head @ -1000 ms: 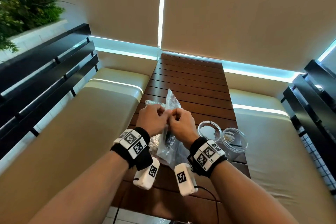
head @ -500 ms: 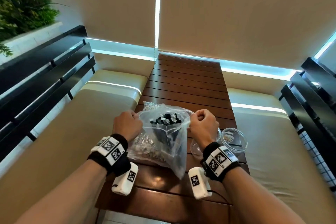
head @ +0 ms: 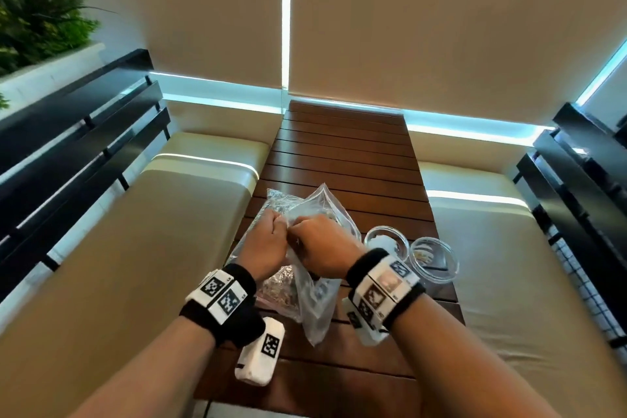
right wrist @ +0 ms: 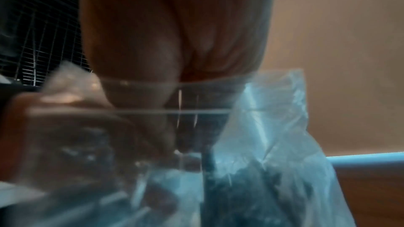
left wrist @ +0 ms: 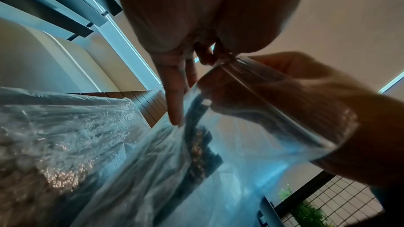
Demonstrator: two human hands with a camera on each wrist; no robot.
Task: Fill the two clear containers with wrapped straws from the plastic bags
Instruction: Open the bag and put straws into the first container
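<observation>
Over a brown slatted wooden table (head: 346, 159), the left hand (head: 263, 243) and right hand (head: 324, 244) are pinching the top of a clear plastic bag (head: 315, 302) of dark wrapped straws, knuckles nearly touching. Two round clear containers (head: 434, 261), showing only from the head view, are standing just right. The left wrist view alone is showing a second crinkled clear bag (left wrist: 65, 135) lying beside the pinched one.

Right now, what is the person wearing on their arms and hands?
Both hands, the left hand and the right hand, are bare, and the forearms are uncovered with no sleeves in view. Each wrist carries a black band topped with white blocks printed with black-and-white square markers. A white camera unit with its own marker hangs under the left wrist.
</observation>
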